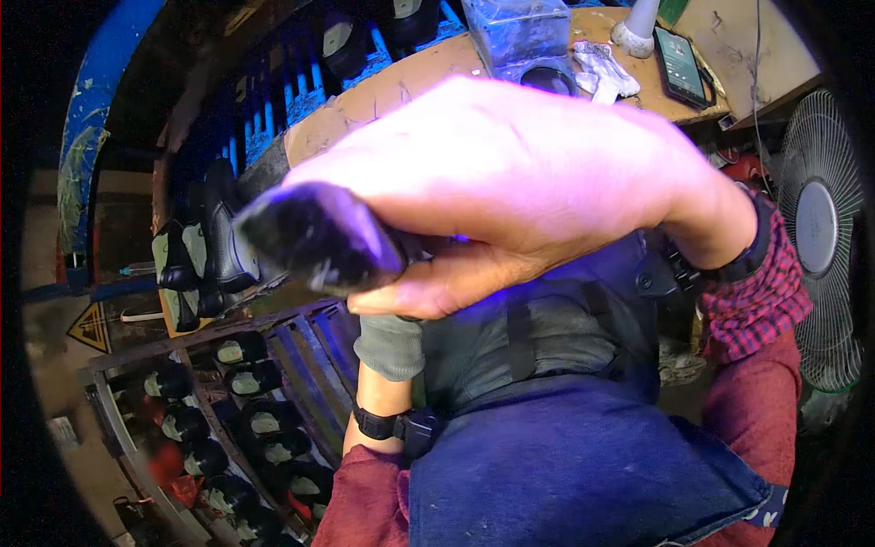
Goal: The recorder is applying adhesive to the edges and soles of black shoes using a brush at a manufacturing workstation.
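Observation:
My right hand (510, 182) reaches across the middle of the view, bare and brightly lit, its fingers closed round a glossy black object (314, 239) with a blunt pointed end toward the left. The fingers and the blur hide what kind of object it is. Behind and below it comes my left forearm, with a black watch (419, 427) and a grey knitted glove cuff (390, 346). My left hand itself is hidden behind my right hand and the black object. A dark blue apron (583, 456) covers my lap.
Black shoes (223, 242) stand at the left, and several more fill a low rack (137, 438). On the tan bench (392, 100) are a clear plastic box (519, 36), a crumpled white cloth (604, 73) and a phone (682, 66). A fan (816, 228) stands at the right.

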`<state>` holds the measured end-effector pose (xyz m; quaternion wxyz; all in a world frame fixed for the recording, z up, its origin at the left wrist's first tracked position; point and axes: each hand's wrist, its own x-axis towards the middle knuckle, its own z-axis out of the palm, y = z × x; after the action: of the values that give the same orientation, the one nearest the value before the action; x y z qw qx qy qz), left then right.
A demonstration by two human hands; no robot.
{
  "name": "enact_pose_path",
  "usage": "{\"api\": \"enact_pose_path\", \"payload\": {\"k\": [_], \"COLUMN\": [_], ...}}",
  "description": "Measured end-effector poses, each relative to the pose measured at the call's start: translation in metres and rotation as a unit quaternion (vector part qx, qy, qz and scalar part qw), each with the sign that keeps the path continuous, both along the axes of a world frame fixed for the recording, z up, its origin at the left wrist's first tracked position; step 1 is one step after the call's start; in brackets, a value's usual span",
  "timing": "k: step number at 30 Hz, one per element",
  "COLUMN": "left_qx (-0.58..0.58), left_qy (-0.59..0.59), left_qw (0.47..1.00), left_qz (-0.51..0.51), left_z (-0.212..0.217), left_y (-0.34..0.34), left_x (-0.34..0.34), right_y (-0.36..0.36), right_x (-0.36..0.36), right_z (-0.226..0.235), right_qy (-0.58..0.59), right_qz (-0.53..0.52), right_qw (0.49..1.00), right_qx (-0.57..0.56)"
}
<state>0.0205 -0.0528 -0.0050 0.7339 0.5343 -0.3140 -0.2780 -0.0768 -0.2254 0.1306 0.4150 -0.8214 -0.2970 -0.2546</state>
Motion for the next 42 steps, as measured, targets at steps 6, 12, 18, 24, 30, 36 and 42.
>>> {"api": "enact_pose_path", "payload": {"k": [6, 12, 18, 24, 30, 36, 42], "left_qx": [0.143, 0.171, 0.187, 0.072, 0.452, 0.584, 0.618], "left_qy": [-0.449, -0.437, -0.117, 0.088, -0.171, -0.431, -0.470], "left_qw": [0.871, 0.866, 0.975, 0.993, 0.875, 0.677, 0.610], "left_qz": [0.141, 0.175, -0.011, -0.018, 0.020, 0.123, 0.156], "left_z": [0.012, 0.018, 0.013, 0.050, 0.092, 0.069, 0.022], "left_y": [0.006, 0.019, 0.029, 0.014, -0.062, -0.164, -0.202], "left_x": [0.015, 0.008, 0.016, 0.063, 0.230, 0.320, 0.340], "right_y": [-0.010, -0.022, -0.049, -0.070, -0.096, -0.104, -0.116], "right_x": [0.004, 0.011, 0.021, -0.017, -0.040, -0.057, -0.051], "right_z": [0.006, 0.000, -0.016, -0.054, -0.085, -0.101, -0.103], "right_qy": [0.022, 0.046, 0.102, 0.162, 0.106, 0.162, 0.160], "right_qz": [0.044, 0.037, -0.043, -0.364, -0.287, -0.319, -0.353], "right_qw": [0.999, 0.998, 0.988, 0.907, 0.912, 0.873, 0.873], "right_qx": [-0.020, -0.003, 0.104, 0.134, 0.275, 0.333, 0.297]}}
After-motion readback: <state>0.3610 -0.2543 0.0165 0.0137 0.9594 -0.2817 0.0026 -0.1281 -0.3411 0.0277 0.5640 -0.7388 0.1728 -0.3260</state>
